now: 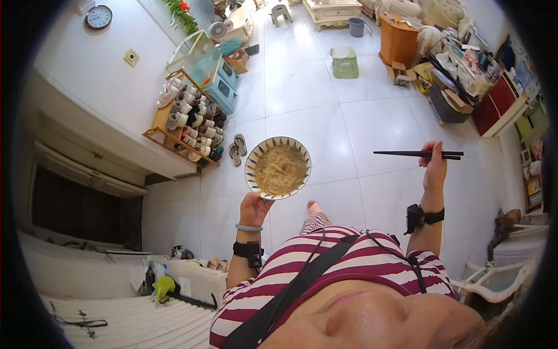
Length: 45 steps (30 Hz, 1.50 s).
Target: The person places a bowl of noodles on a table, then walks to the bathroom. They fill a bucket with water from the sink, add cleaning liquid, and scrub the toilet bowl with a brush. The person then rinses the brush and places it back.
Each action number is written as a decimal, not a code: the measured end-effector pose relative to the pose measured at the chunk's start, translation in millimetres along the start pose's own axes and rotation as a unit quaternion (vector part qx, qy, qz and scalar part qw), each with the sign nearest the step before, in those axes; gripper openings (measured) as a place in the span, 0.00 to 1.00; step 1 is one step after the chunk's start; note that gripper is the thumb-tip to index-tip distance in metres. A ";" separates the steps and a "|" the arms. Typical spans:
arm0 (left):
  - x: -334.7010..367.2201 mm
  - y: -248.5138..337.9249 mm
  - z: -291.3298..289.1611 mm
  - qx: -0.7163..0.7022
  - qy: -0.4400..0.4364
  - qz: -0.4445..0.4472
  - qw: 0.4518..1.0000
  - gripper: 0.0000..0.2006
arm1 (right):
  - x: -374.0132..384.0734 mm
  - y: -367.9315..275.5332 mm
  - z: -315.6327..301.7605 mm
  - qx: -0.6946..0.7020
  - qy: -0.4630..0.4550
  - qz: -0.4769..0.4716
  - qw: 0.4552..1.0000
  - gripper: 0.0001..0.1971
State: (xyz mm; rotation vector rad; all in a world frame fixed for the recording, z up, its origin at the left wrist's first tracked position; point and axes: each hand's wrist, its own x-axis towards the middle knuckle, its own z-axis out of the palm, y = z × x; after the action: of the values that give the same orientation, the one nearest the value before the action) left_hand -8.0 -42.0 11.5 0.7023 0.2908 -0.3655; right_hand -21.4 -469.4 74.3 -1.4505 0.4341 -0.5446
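Note:
My left hand (254,208) grips the near rim of a white bowl (250,169) with dark leaf-shaped marks round its inside. Pale noodles (280,170) in broth lie in the bowl, which is held up in front of me over the floor. Off to the right, my right hand (433,166) is closed round a pair of dark chopsticks (401,153). Their thin ends point left, toward the bowl but well apart from it.
A wooden shoe rack (189,125) full of shoes stands left, with slippers (237,150) beside it. Ahead are a green stool (345,63) and a grey bucket (357,27). A wooden cabinet (398,39) and piled goods line the right. White tiles (302,104) cover the floor.

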 end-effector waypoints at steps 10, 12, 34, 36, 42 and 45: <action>91.5 21.8 -6.0 0.005 -0.091 0.020 0.996 0.14 | 1.1 34.8 -40.2 0.025 0.170 -0.009 0.985 0.20; 127.9 17.0 -6.0 0.009 -0.099 0.027 0.995 0.14 | 13.7 57.1 -53.5 0.028 0.187 -0.026 0.982 0.20; 233.0 52.7 38.9 -0.004 -0.081 0.016 0.997 0.14 | 174.5 69.8 96.2 0.016 0.010 -0.096 0.995 0.20; 260.9 52.0 21.4 -0.008 -0.105 0.013 0.994 0.16 | 190.0 73.3 99.7 0.019 0.022 -0.073 0.997 0.20; 299.4 51.5 57.6 0.025 -0.112 0.001 0.993 0.15 | 211.1 89.4 58.5 0.006 0.077 -0.060 0.995 0.13; 322.6 56.1 87.4 0.054 -0.121 -0.011 0.991 0.15 | 203.4 71.9 40.7 -0.005 0.151 -0.011 0.989 0.14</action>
State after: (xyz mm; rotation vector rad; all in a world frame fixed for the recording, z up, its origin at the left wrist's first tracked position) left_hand 316.9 -134.5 -14.8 0.7531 0.0484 -0.4863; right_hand 172.5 -554.1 15.6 -1.3878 0.6600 -0.7851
